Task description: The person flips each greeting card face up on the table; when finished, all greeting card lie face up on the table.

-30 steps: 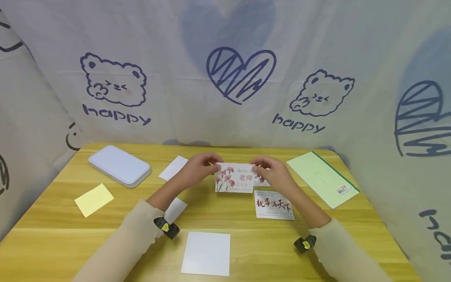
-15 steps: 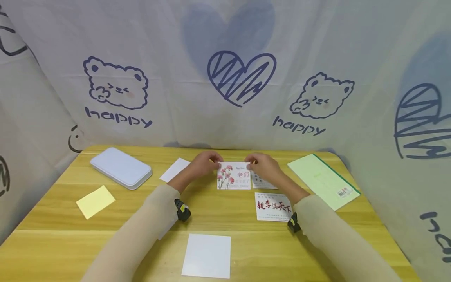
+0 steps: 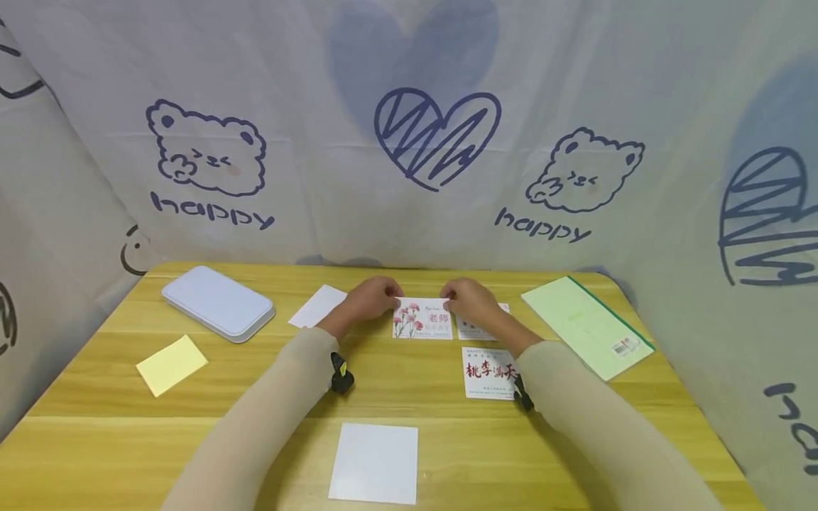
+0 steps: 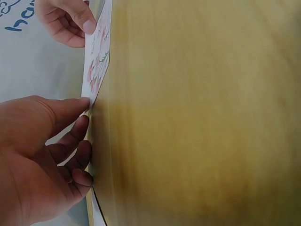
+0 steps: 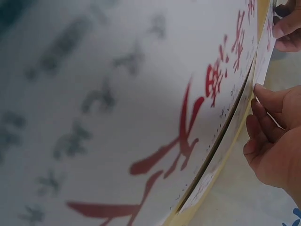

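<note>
A white greeting card (image 3: 422, 321) with pink carnations and red characters is at the far middle of the table, low at the surface; whether it lies fully flat I cannot tell. My left hand (image 3: 369, 299) pinches its far left corner between thumb and fingertips. At the far right corner, my right hand (image 3: 474, 304) pinches it likewise. Partly under the right forearm lies a second card (image 3: 476, 332). Nearer stands out a card with large red characters (image 3: 488, 372), its right end covered by the right wristband; it fills much of the right wrist view.
At left are a pale blue case (image 3: 217, 301) and a yellow paper pad (image 3: 171, 364). A white paper (image 3: 317, 305) lies beside the left forearm, a white square sheet (image 3: 373, 463) at the front. A green notebook (image 3: 584, 326) is at right. A printed curtain (image 3: 409, 227) hangs behind the table.
Both hands have lowered the carnation card from a raised, tilted position to the table surface, left of the second card. The forearms have reached farther forward.
</note>
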### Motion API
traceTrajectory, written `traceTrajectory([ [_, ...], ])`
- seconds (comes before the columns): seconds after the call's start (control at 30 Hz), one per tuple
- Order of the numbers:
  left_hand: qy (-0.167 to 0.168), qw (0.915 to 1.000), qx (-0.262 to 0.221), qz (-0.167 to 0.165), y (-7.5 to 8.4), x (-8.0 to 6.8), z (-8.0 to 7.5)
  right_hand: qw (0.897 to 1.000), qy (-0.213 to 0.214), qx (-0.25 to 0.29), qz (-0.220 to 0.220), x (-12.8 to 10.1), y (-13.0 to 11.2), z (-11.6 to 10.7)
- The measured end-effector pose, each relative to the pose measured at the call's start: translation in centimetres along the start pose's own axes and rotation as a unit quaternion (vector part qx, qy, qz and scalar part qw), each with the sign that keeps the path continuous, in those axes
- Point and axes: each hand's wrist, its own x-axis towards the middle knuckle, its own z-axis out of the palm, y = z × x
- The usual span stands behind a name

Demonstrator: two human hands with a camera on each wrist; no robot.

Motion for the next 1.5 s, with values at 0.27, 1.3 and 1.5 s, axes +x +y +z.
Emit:
traceTrajectory([
  [0.27,-0.017,0.9994,0.029,-0.013,0.3,0.1,-0.2,0.999,-0.005,-0.034,-0.013,0.1,-0.4,-0.1],
  [1.3,-0.051,0.9981,-0.015,0.030,1.7,-14.1,-0.8,0.978,-0.103,0.148,-0.105,-15.0,-4.4,0.1],
  [1.5,-0.085,0.9947,-0.031,0.048,1.8,-16.9,0.0,0.981,-0.125,0.132,-0.068,-17.3,-5.9,2.0],
])
